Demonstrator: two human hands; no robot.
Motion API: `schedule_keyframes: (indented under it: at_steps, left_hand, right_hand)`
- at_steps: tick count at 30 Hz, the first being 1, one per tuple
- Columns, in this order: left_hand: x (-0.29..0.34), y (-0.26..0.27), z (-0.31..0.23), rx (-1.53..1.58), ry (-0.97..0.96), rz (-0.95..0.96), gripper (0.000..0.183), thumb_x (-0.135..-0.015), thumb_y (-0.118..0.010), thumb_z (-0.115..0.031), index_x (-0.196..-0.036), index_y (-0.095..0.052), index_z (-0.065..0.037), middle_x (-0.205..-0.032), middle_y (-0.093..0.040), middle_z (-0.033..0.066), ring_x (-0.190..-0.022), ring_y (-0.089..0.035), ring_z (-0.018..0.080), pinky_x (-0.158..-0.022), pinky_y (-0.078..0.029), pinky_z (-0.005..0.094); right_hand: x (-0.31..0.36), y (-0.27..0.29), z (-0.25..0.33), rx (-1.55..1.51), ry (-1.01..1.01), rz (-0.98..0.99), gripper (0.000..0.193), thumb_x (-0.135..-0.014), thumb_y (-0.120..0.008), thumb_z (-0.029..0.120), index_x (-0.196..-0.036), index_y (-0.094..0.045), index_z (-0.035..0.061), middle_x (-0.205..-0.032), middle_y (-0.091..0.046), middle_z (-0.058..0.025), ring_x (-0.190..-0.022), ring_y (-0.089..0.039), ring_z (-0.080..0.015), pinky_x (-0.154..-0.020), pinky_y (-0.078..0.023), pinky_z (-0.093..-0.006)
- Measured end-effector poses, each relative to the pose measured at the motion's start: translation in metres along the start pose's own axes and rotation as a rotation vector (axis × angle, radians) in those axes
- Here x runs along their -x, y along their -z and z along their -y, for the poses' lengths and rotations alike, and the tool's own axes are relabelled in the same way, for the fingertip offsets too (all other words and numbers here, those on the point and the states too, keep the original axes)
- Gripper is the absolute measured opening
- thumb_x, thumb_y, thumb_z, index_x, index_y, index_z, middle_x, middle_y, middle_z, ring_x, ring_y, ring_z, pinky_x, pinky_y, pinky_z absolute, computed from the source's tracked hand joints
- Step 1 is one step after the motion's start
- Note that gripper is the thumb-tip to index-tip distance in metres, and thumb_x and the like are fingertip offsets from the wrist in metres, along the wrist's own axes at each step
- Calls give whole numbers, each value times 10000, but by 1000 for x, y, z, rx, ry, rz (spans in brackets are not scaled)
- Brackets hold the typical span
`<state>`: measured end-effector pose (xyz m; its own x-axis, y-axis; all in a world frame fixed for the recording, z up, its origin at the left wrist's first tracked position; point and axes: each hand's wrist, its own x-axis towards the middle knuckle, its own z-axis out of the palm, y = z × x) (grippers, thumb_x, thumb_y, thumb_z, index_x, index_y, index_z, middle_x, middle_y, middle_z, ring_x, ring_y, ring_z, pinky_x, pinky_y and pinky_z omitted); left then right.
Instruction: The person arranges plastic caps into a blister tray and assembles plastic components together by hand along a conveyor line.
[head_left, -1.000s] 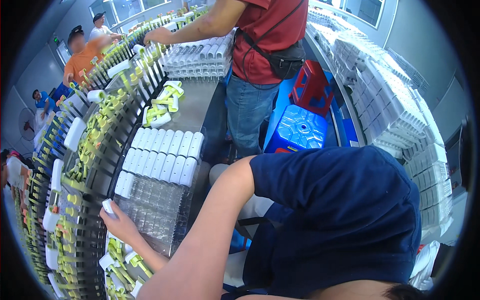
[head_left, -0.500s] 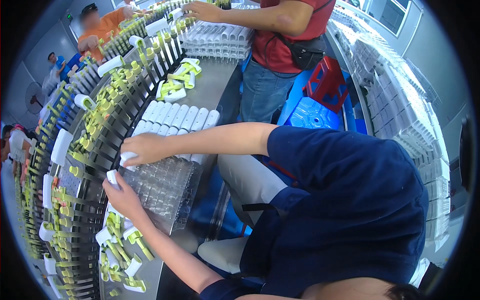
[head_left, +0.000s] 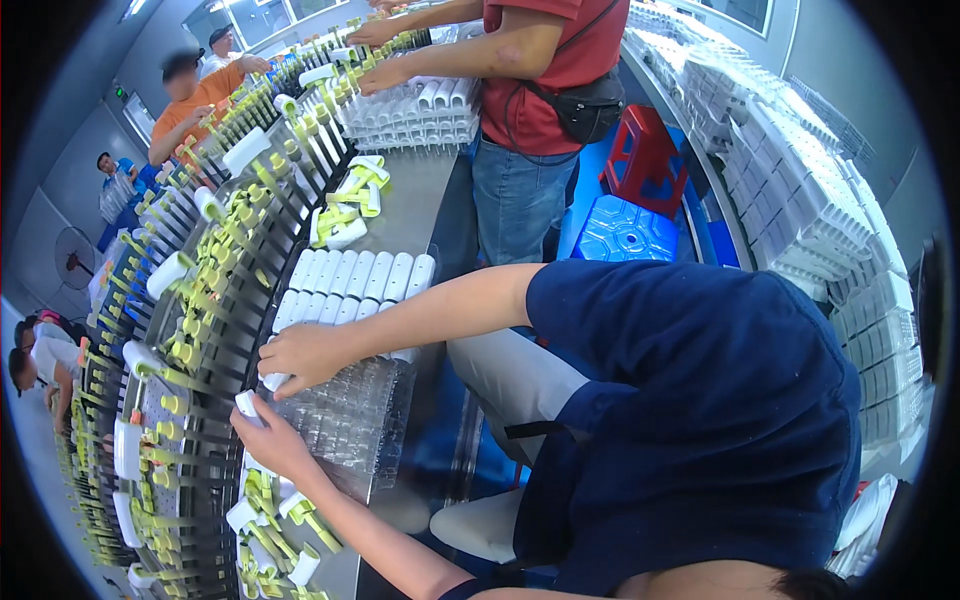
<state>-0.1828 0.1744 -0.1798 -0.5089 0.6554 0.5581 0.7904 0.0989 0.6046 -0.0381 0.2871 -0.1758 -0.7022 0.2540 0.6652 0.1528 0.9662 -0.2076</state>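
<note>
My left hand is closed round a white rounded plastic piece, near the edge of the black slatted line. Just above it my right hand grips another white plastic piece over the clear tray, its fingers curled and partly hiding it. The two pieces are apart. Past my right hand, rows of long white rounded plastic housings lie side by side in the clear plastic tray. The tray pockets nearest me hold no housings.
Yellow-green and white parts lie on the metal table in a near pile and a far one. The black slatted line curves along the left. A co-worker in red stands beyond a blue stool. Stacked trays fill the right.
My view has shifted, so the scene sits lower and mostly farther right. Both hands still hold white pieces beside the tray. More of the co-worker's arms now shows.
</note>
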Motion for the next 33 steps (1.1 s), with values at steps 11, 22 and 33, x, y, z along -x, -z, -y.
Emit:
schedule_keyframes:
  at_steps: [11, 22, 33]
  left_hand:
    - [-1, -3, 1, 21, -8, -39, 445, -990, -551, -366, -1198, -566, 27, -1096, -652, 253, -978, -629, 430, -817, -489, 466]
    - [-1, -3, 3, 54, -4, -5, 377, -1007, -536, -311, -1177, -555, 24, -1072, -642, 224, -942, -628, 398, -788, -479, 446]
    - [-5, -4, 8, 127, -2, -1, 432, -985, -564, -361, -1174, -572, 28, -1053, -665, 244, -931, -649, 393, -794, -496, 447]
  right_hand:
    - [-4, -6, -7, 2, 38, 0, 408, -863, -668, 438, -964, -609, 48, -903, -580, -132, -816, -625, -348, -712, -500, -462]
    - [-2, -8, -6, 36, 38, -9, 405, -865, -668, 432, -952, -600, 43, -887, -574, -134, -783, -625, -346, -693, -501, -456]
    - [-3, -12, -8, 61, 50, -21, 391, -856, -675, 425, -955, -593, 56, -894, -569, -122, -781, -622, -327, -683, -498, -448]
